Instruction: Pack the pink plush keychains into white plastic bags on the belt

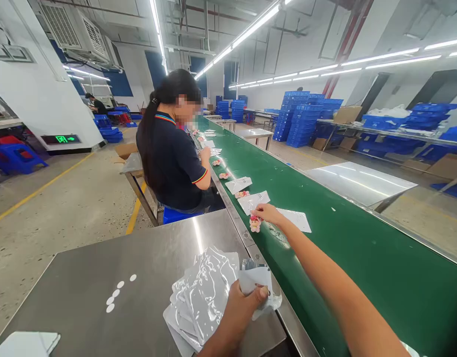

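My right hand [270, 214] reaches over the green conveyor belt [343, 253]. Its fingers are closed on the top of a small pink doll figure [255, 224] with red on its head. White packets [295, 219] lie flat on the belt beside it. Nearer to me, my left hand [243, 305] grips a crumpled white plastic bag [261, 285] above the metal table's edge. Under and left of that hand is a loose pile of shiny white bags [206, 287].
Several white round stickers or discs [115, 293] lie on the metal table [146, 258], with white sheets [31, 344] at its near corner. A seated co-worker [176, 153] works beside the belt. More pink figures [242, 194] and packets line the belt. Blue crates [300, 116] stand beyond.
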Tool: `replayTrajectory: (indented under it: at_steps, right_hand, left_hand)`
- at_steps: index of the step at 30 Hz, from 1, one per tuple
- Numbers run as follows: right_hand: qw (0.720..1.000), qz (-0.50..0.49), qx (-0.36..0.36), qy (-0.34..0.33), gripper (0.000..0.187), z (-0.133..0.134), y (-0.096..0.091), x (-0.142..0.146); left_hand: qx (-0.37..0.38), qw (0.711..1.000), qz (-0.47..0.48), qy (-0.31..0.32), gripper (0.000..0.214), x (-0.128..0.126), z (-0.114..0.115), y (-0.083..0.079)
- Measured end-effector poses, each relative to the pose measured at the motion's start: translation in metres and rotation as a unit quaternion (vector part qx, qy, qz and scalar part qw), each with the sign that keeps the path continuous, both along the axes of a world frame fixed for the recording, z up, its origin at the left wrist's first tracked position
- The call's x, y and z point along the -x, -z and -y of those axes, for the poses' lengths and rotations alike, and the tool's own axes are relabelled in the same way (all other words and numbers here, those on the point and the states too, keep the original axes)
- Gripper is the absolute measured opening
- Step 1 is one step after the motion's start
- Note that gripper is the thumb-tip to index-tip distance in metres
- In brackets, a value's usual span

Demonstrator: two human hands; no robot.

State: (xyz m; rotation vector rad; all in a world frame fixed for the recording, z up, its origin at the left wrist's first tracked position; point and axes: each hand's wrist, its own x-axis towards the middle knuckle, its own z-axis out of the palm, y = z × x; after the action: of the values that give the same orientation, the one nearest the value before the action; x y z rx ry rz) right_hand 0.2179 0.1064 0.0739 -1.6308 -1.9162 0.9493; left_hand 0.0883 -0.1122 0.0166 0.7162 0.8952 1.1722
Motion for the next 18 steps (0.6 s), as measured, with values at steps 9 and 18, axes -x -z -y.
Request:
replayTrajectory:
  at_steps: [9,18]
  right_hand:
    - [0.984,-0.128,-0.111,-0.049,0.03,0.172,-0.067,-0.037]
    - [0.971,0.062,-0.129,-0.192,0.026,0.228,-0.057,-0.061]
  left_hand:
    - [-0.062,0.986,-0.142,0.06,0.027,-0.015,0.016,-0.018]
    - [-0.103,0.978,-0.104,0.151,0.028,-0.029,0.038,-0.015]
